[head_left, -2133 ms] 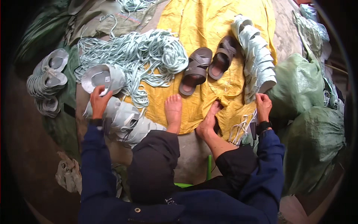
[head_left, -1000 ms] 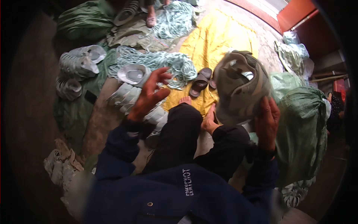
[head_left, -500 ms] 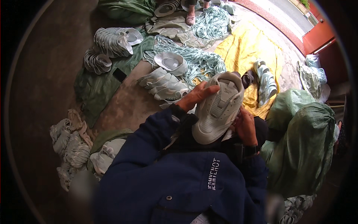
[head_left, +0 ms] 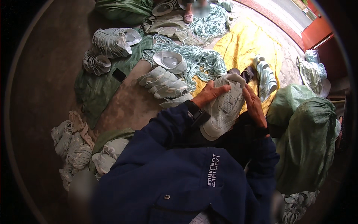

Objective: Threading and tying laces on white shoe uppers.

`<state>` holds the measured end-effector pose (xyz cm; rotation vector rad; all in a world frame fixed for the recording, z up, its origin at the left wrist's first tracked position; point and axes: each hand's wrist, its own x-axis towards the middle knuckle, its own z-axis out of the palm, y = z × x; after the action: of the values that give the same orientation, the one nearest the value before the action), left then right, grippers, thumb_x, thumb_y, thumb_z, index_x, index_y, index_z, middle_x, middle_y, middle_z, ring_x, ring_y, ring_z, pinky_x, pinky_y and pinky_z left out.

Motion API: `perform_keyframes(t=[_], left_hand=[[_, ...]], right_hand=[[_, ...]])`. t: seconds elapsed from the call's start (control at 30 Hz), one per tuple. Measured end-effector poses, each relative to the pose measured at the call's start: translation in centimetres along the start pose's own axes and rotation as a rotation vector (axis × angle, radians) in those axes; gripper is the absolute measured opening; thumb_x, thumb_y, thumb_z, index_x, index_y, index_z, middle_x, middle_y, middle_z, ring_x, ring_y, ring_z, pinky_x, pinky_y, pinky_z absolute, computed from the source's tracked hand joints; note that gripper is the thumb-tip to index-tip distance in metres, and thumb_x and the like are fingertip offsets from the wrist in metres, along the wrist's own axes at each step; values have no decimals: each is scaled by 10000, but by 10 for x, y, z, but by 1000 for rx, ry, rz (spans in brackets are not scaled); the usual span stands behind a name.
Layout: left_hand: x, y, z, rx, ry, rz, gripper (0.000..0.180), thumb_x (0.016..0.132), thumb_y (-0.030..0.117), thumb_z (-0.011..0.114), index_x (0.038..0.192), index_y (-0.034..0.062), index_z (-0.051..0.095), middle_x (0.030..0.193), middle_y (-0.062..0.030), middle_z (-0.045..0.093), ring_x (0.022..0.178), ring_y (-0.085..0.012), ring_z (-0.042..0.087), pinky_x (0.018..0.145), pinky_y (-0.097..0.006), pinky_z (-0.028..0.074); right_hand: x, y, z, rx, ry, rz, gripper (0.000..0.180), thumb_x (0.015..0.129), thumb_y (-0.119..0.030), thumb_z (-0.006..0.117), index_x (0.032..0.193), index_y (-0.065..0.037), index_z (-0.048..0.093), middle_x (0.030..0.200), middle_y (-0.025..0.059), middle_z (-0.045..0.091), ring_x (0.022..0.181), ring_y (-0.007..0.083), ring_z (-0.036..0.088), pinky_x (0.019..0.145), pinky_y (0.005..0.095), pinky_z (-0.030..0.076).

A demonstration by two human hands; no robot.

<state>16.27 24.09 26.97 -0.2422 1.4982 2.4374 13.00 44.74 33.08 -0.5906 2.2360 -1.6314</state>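
Observation:
Between my hands, over my lap, is a white shoe upper (head_left: 223, 110) with a perforated toe, its toe end toward me. My left hand (head_left: 210, 93) grips its left side, with the thumb lying over the tongue area. On the opposite side my right hand (head_left: 255, 103) holds the edge near the collar, fingers pointing up along it. The undersides of the fingers are hidden by the shoe. Just beyond my left wrist lies a row of nested pale shoe uppers (head_left: 164, 83), with a single upper (head_left: 169, 61) behind it.
Pale blue laces (head_left: 201, 59) lie in heaps ahead, beside a yellow sheet (head_left: 246, 41). Stacked uppers (head_left: 112, 41) and a dark phone (head_left: 119, 75) rest on a green sheet at left. Full green sacks (head_left: 307, 145) stand at right. Another person's foot (head_left: 188, 17) shows at the far side.
The shoe upper has shifted slightly right and turned, its toe drawn back a little. My right hand has moved up from its lower side to the collar edge.

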Motion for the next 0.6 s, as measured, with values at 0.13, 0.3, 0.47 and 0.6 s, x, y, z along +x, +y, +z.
perform_keyframes(t=[0.13, 0.3, 0.47, 0.6], left_hand=[[2, -13, 8, -6, -172, 95, 620, 819, 392, 705, 1265, 18, 489, 1127, -99, 617, 996, -176, 606, 856, -289, 493], [7, -27, 14, -16, -82, 29, 616, 811, 356, 728, 1266, 21, 486, 1121, -93, 616, 980, -174, 606, 851, -289, 495], [1, -30, 19, 51, -65, 80, 873, 718, 489, 763, 1265, -88, 403, 1129, -165, 591, 997, -217, 597, 839, -323, 495], [-7, -26, 20, 178, -26, 127, 833, 732, 498, 747, 1247, -76, 432, 1105, -142, 599, 979, -197, 591, 842, -315, 484]], right_hand=[[-11, 11, -11, -426, -16, 72, 490, 990, -406, 369, 1329, -70, 475, 1146, 209, 614, 1112, 321, 577, 934, 349, 426], [-23, 16, -14, -428, 59, 102, 487, 988, -426, 362, 1333, -105, 485, 1133, 194, 622, 1100, 313, 587, 891, 337, 452], [-31, 13, -14, -636, 52, 160, 448, 985, -388, 387, 1305, -102, 512, 1052, 204, 642, 1022, 337, 616, 847, 356, 475], [-35, 12, -8, -482, 136, 0, 410, 986, -341, 398, 1269, -81, 538, 999, 222, 645, 952, 366, 629, 799, 374, 485]])
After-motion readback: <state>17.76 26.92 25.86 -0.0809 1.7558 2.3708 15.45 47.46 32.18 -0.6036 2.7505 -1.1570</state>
